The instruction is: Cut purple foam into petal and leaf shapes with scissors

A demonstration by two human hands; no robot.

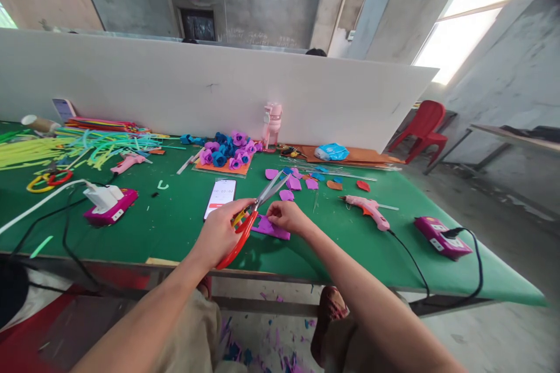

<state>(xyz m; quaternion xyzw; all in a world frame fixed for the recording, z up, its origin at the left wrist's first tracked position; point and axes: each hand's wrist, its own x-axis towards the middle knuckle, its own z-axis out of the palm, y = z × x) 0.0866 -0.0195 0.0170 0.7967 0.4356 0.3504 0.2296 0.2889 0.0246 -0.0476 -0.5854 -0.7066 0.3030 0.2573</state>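
Observation:
My left hand (221,230) is wrapped round the red and yellow handles of a pair of scissors (238,245). The scissor blades stand apart and point away from me, toward the back of the table. Close beside them, my right hand (286,217) has its fingers pinched on a purple sheet (273,229) with a notched edge. Whether the sheet is paper or foam I cannot tell. Just beyond both hands lie several cut purple petal shapes (294,183). A phone (220,195) with a lit timer screen lies left of the scissors, partly behind my left hand.
Purple and blue flowers (230,150) are heaped on an orange sheet (245,171). Pink glue guns (367,208) (130,162) and power strips (441,238) with trailing cords lie at both sides. A white partition (184,87) borders the green table (175,239). Scraps litter the floor.

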